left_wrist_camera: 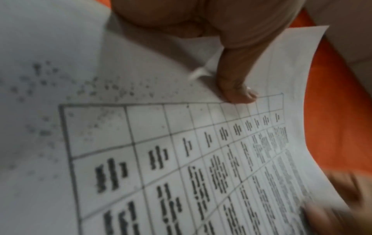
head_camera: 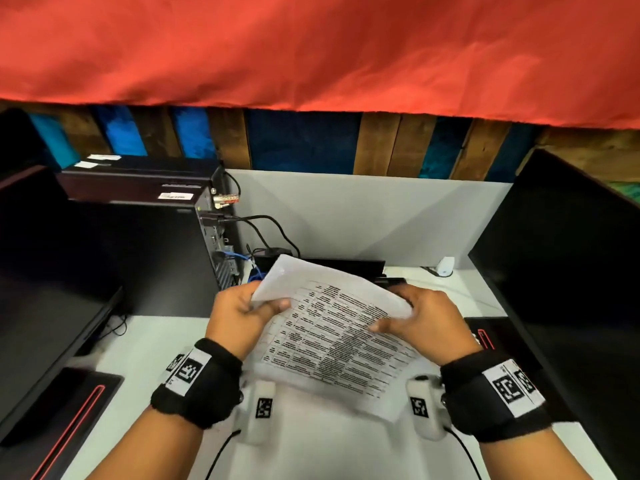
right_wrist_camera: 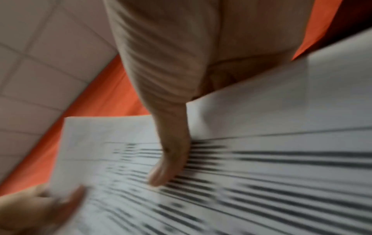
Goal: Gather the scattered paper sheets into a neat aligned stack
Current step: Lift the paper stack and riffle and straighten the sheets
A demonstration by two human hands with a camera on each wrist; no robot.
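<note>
White desk (head_camera: pixel 322 445), red cloth (head_camera: pixel 311 46) behind (wood-panelled wall), both hands gripping paper sheets (head_camera: pixel 332 334) aloft

White paper sheets printed with a black-lined table (right_wrist_camera: pixel 261 159): blurred, held tilted. Right hand (right_wrist_camera: pixel 181 79): thumb (right_wrist_camera: pixel 171 159) pressed flat on the printed face. Left hand (right_wrist_camera: pixel 30 209): pinching the lower-left corner. Behind: orange fabric (right_wrist_camera: pixel 104 95), white tiled ceiling (right_wrist_camera: pixel 40 63).
</note>
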